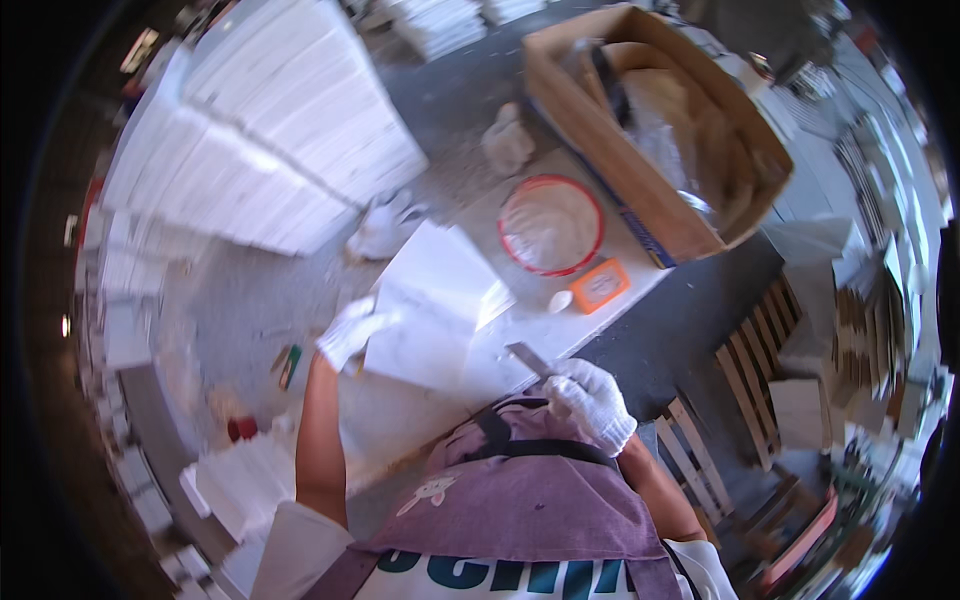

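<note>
Work seems under way, how much is done or left unclear: slabs (425, 315) lie on the table (390, 422), left hand (355, 330) at their left edge, grip indiscernible, right hand (590, 402) clasping a scraper (528, 358).

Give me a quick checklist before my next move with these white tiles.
1. Left hand at the edge of the white tiles: ok.
2. Scraper held in the fingers of the right hand: ok.
3. Tile edges lined up: not ok, they are offset.
4. Red-rimmed tub off the tiles: ok.
5. Orange box off the tiles: ok.
6. Scraper clean: cannot tell.
</note>
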`<state>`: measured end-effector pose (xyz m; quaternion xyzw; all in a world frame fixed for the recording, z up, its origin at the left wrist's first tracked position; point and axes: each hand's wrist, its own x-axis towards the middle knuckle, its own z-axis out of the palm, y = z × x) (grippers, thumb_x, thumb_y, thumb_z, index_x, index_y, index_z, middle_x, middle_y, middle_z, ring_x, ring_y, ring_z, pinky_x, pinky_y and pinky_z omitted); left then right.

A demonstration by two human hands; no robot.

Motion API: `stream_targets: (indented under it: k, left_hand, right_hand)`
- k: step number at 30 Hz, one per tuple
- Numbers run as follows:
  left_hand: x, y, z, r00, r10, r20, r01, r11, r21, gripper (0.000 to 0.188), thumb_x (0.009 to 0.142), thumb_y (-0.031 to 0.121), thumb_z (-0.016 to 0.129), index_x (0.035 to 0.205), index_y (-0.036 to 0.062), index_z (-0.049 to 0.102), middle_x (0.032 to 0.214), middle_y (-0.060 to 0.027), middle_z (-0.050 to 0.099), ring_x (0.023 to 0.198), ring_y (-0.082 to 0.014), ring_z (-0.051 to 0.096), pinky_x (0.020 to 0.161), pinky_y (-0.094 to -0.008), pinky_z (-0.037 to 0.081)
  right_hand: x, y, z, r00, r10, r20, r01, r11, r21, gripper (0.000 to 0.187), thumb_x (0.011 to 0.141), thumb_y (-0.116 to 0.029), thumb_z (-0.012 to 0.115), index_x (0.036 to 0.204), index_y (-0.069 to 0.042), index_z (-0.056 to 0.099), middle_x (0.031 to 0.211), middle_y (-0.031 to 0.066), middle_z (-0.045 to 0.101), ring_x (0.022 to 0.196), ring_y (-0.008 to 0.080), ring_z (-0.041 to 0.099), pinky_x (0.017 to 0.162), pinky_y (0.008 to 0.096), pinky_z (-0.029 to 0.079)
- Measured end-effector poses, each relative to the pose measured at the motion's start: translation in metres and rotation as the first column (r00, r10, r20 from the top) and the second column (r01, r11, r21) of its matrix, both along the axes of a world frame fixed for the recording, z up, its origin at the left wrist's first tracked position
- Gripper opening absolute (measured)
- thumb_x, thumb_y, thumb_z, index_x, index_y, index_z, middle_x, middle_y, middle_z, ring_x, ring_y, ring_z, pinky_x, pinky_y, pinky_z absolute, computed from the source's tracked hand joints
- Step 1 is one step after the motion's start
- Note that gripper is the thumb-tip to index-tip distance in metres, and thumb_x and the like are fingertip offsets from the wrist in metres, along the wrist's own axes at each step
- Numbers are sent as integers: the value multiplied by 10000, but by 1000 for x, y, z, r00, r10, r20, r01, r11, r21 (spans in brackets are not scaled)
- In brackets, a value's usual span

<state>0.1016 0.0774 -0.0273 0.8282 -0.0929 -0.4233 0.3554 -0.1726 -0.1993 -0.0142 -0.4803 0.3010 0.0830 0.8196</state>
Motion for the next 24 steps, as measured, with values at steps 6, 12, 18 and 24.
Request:
stream_targets:
  k: [6,12,18,24]
  left_hand:
    - [-22,-17,5,897,-121,425,-34,940,340,507,792,537,685,982,71,632,928,-145,665,863,-251,617,769,-380,477]
    - [-25,-38,5,654,-246,715,55,959,280,434,813,383,709,1137,109,617,1067,-138,653,979,-347,620,856,-452,482]
    - [-41,-59,-4,454,-397,798,147,916,373,524,804,375,705,1273,185,567,1226,-94,558,1162,-316,509,987,-471,392]
    - [-87,-47,-18,468,-411,782,200,911,360,863,688,541,766,1405,169,465,1394,-119,464,1363,-335,351,1104,-548,269]
  right_hand:
    - [19,5,-22,994,94,61,-83,984,-155,419,961,-61,508,1364,49,478,867,62,583,677,102,548,625,243,474]
    - [55,10,-30,998,-1,57,17,960,-281,483,940,-1,547,1417,-7,469,869,58,590,684,100,530,610,244,459]
    - [71,10,-58,989,46,141,23,892,-451,391,935,-7,542,1325,-4,577,804,32,566,658,95,513,604,250,446]
    - [97,10,-58,957,226,181,-23,683,-730,365,930,-24,548,1289,-25,610,786,69,578,635,108,526,583,264,438]
